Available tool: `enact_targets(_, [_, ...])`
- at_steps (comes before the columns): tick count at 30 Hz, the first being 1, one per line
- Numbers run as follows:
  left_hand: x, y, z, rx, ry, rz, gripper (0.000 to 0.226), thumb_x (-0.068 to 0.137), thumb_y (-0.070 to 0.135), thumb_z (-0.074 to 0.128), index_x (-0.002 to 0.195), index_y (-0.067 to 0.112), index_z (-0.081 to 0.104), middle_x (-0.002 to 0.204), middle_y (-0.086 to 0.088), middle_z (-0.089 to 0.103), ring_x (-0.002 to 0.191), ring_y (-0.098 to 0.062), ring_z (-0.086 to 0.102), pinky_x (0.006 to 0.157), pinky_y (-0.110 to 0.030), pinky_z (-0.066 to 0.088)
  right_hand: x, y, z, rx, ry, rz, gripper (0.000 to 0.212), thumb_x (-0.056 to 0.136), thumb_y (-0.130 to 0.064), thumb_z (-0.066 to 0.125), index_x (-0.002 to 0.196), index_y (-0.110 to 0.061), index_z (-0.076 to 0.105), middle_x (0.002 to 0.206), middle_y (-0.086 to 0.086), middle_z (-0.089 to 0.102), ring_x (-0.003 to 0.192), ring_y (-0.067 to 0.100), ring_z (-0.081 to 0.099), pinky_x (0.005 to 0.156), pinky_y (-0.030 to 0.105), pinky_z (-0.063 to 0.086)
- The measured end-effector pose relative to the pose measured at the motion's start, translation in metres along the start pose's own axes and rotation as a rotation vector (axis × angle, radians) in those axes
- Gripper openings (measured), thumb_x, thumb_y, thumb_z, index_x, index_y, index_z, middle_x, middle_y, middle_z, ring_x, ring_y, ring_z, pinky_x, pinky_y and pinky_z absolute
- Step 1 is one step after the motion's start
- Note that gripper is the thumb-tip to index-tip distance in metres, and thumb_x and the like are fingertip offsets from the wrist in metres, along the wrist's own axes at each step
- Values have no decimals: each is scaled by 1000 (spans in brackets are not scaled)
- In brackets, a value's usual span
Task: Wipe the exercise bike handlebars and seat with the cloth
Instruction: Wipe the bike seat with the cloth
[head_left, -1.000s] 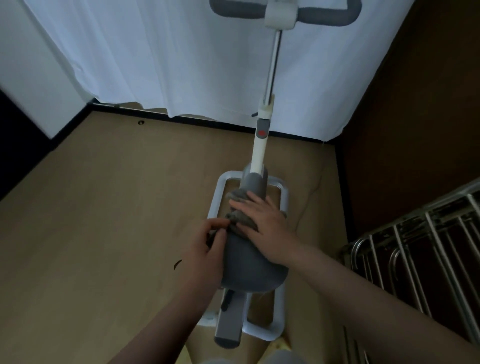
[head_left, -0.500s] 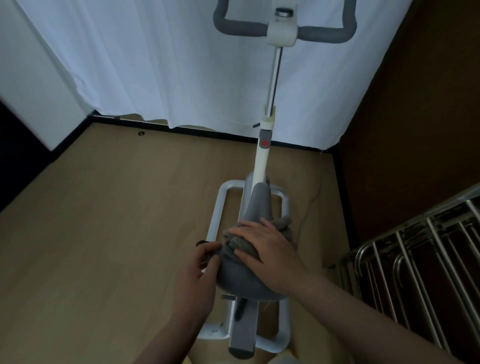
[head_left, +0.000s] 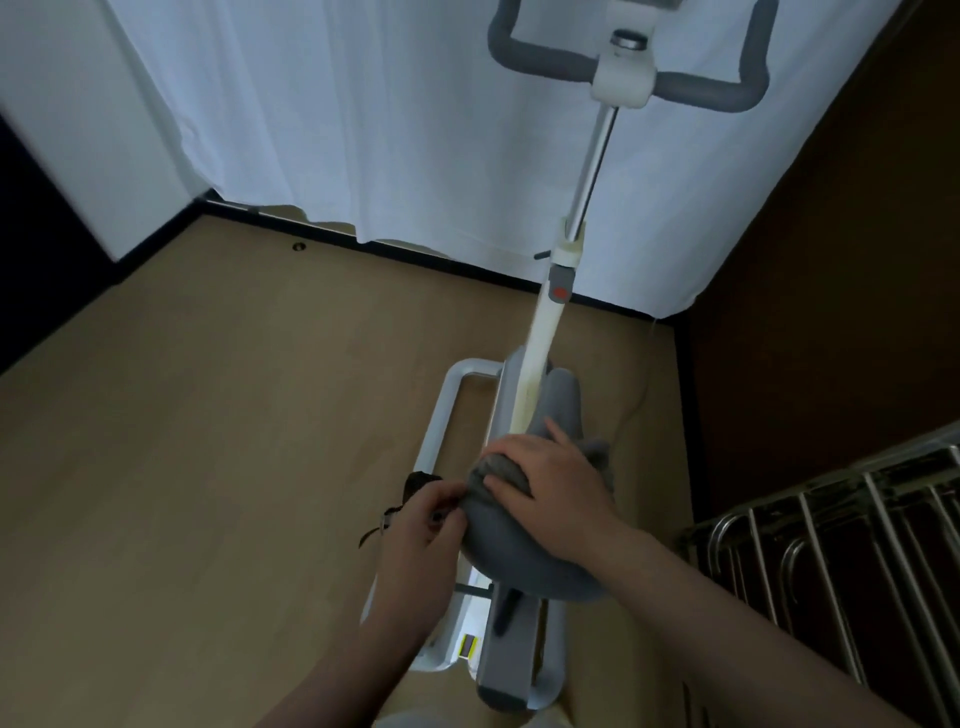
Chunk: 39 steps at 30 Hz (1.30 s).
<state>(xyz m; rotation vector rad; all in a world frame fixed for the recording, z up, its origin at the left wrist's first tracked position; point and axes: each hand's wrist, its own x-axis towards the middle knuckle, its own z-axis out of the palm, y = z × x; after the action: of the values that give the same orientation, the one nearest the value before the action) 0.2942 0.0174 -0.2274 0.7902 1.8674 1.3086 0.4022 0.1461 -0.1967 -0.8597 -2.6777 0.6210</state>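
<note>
A person's right hand presses a grey cloth flat-fingered on the bike seat. Beside it, the left hand curls against the seat's edge, steadying. Both handlebars lie well beyond. Firm, overlapping strokes would probably clean best.
</note>
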Motion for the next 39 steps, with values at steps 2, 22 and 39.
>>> enact_targets(2, [0, -2, -1, -43, -5, -5, 29, 92, 5, 50, 100, 28, 67, 91, 14, 69, 86, -2, 63, 73, -19, 50, 3, -1, -2, -2, -109, -33, 20, 94, -39, 52, 108, -29, 62, 106, -15, 67, 102, 1, 54, 120, 34, 9])
enact_targets(22, [-1, -23, -2, -138, -51, -86, 11, 86, 32, 61, 89, 38, 53, 92, 12, 64, 89, -5, 61, 78, -29, 50, 58, -1, -3, -163, -606, -67, 20, 93, -50, 45, 101, -38, 59, 93, -11, 67, 89, 7, 56, 114, 42, 26])
enact_targets(39, [-12, -20, 24, -205, 127, -161, 47, 69, 60, 65, 103, 31, 50, 106, 15, 57, 101, 2, 54, 84, -34, 52, 74, 0, -7, -91, -729, -256, 22, 92, -45, 55, 109, -37, 67, 109, -20, 66, 100, -1, 59, 90, 32, 49])
